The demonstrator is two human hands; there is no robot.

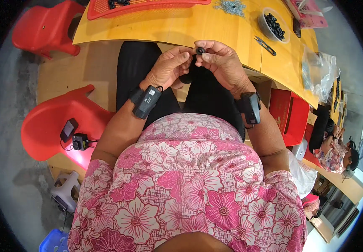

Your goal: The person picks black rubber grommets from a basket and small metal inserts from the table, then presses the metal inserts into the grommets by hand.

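Both my hands meet above my lap, just off the near edge of the yellow table (215, 31). Between the thumb and fingers of my right hand (223, 61) is a small round black part (200, 50) with a hole in its face. My left hand (171, 65) is closed in a pinch right beside it, its fingertips almost touching the part. What the left fingers hold, if anything, is hidden. Some dark material shows below the fingertips, hard to tell from my black trousers (137, 63). A black device is strapped to each wrist.
On the table are a red tray (147, 7), a pile of small silvery pieces (232, 7), a clear bowl (262, 30) of black parts, black snips (265, 45) and plastic bags (322, 75). Red chairs (42, 122) stand left; a red box (297, 119) sits right. Other people are far right.
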